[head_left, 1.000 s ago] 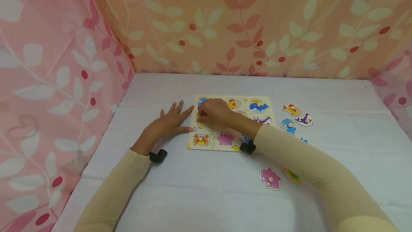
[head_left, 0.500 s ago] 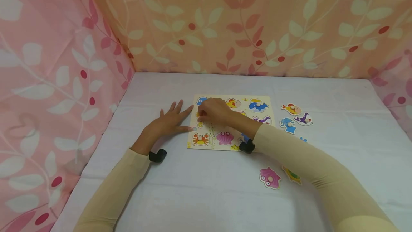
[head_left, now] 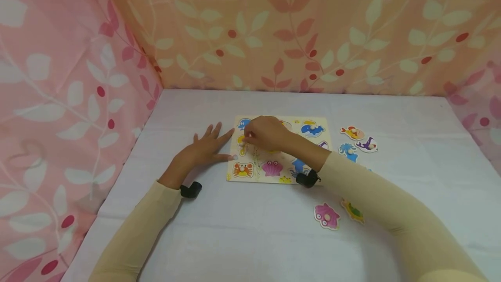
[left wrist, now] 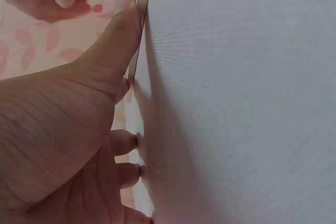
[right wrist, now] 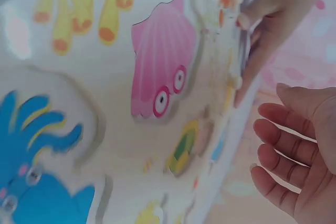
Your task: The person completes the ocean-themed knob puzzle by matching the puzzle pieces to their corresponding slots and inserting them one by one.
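Observation:
A cream puzzle board (head_left: 254, 178) with sea-animal shapes lies on the white table. My left hand (head_left: 205, 149) is spread flat at its left side; the thumb touches the board's edge, as the left wrist view confirms. Over the board's left half is my right hand (head_left: 268, 134), just beside a yellow seahorse-like knobbed piece (head_left: 241, 146). In the right wrist view the right hand's fingers (right wrist: 286, 153) are loosely bent, apart from the board, with nothing between them. A crab piece (head_left: 243, 169) and a blue whale piece (head_left: 312, 130) sit in the board.
Loose knobbed pieces lie to the right: a fish (head_left: 352, 132), a purple-and-white animal (head_left: 367, 145) and a blue tentacled one (head_left: 348, 151). Nearer me are a pink shell (head_left: 326, 216) and a green turtle (head_left: 353, 211), close to my right sleeve (head_left: 375, 190).
My right hand has let go of the seahorse-like piece and shifted slightly right, so more of that piece shows. The left hand stays in place.

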Motion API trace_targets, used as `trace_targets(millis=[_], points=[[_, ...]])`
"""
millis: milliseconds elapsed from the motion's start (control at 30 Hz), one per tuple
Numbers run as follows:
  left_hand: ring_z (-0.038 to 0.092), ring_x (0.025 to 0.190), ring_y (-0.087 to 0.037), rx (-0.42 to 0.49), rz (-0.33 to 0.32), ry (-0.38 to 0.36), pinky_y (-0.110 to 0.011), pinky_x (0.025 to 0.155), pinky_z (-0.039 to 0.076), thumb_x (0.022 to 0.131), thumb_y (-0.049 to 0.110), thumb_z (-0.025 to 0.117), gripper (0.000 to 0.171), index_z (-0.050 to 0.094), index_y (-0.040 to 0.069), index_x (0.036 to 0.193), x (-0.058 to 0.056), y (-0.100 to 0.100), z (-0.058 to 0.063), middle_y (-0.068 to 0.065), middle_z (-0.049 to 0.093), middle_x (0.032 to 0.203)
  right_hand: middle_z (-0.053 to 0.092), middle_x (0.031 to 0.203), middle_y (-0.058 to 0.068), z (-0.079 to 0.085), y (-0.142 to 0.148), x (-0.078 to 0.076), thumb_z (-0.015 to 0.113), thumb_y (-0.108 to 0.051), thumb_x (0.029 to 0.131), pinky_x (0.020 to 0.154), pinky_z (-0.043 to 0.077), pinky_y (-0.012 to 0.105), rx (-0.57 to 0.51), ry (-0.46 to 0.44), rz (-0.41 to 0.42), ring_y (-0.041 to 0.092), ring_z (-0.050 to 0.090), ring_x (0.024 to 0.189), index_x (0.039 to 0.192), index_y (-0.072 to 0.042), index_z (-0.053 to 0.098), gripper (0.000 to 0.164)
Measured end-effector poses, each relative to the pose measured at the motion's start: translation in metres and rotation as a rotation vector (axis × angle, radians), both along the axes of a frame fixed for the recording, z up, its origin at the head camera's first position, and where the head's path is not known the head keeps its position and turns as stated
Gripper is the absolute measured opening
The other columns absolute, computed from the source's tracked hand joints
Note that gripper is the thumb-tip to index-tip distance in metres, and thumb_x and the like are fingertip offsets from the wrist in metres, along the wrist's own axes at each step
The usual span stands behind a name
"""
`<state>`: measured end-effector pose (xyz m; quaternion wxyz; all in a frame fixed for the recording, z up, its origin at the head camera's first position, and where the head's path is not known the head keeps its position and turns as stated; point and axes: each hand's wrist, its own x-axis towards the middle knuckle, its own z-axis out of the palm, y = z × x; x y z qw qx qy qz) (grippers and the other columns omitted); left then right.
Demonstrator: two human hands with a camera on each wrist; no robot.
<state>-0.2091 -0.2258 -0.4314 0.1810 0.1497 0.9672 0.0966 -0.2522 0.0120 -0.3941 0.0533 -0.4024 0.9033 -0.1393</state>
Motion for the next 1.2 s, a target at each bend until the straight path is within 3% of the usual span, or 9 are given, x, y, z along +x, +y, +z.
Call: trace_targets(millis=[400,600,967,1200], points=[[-0.007,0.154,-0.045,0.011,0.0,-0.003,-0.079,0.11,0.003,0.088,0.07,0.062,0.098,0.012,0.033,0.164,-0.005,-0.002,-0.005,-0.017,-0.006,0.169,0.065,0.08,-0.008,0.022,0.051,0.028,0.073,-0.031,0.095,0.066,0.048,0.03,-0.062,0.025,-0.027,0.012,0.056,0.074,0.108,-0.016,0.078,0.02],[-0.009,0.154,-0.043,0.019,0.007,-0.003,-0.078,0.111,0.002,0.087,0.071,0.062,0.099,0.011,0.034,0.164,-0.004,-0.002,-0.007,-0.016,-0.007,0.17,0.067,0.083,-0.009,0.023,0.077,0.043,0.074,-0.031,0.094,0.066,0.048,0.029,-0.061,0.022,-0.064,0.011,0.058,0.074,0.108,-0.017,0.078,0.02],[-0.007,0.154,-0.043,0.033,0.009,0.004,-0.078,0.112,0.003,0.09,0.064,0.064,0.095,0.013,0.031,0.164,0.0,0.001,0.002,-0.017,-0.005,0.169,0.067,0.085,-0.012,0.028,0.12,0.076,0.079,-0.031,0.09,0.066,0.049,0.028,-0.042,-0.027,-0.118,0.01,0.059,0.078,0.109,-0.016,0.078,0.024],[-0.008,0.154,-0.043,0.031,0.009,0.0,-0.077,0.112,0.002,0.09,0.065,0.064,0.096,0.013,0.031,0.164,-0.001,0.0,-0.001,-0.017,-0.006,0.169,0.071,0.091,-0.012,0.018,0.147,0.101,0.082,-0.031,0.087,0.069,0.051,0.028,-0.022,-0.066,-0.086,0.01,0.063,0.083,0.108,-0.02,0.079,0.024]])
